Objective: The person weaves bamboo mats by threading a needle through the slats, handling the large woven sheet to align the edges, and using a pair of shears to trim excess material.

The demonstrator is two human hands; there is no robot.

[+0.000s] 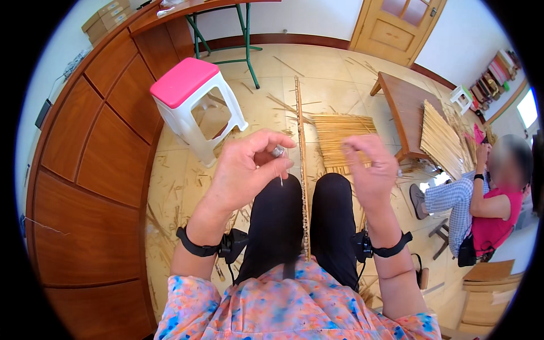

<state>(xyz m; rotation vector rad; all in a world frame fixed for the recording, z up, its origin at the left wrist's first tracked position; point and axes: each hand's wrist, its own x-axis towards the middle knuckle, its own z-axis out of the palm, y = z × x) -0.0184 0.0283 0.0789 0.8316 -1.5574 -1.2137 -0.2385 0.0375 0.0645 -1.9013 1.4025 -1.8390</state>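
Note:
My left hand (249, 170) is raised above my lap, closed round a small silver object (277, 151), with a thin pale piece pointing down below it. My right hand (374, 167) is raised to the right, blurred, with thumb and forefinger curled together; what they hold, if anything, is too small to make out. A long, narrow straw strip (301, 141) runs upright in the picture between my hands, from my lap out past my knees (331, 204). Beyond my right hand a straw mat (334, 124) lies on the floor.
A pink-topped stool (181, 79) stands left, beside wooden cabinets (90, 198). A green-legged table (215, 5) is behind it. A low wooden table (399, 107) at right has another straw mat (439, 136) leaning on it. A seated co-worker (493, 209) is at far right. Loose straw (283, 62) litters the floor.

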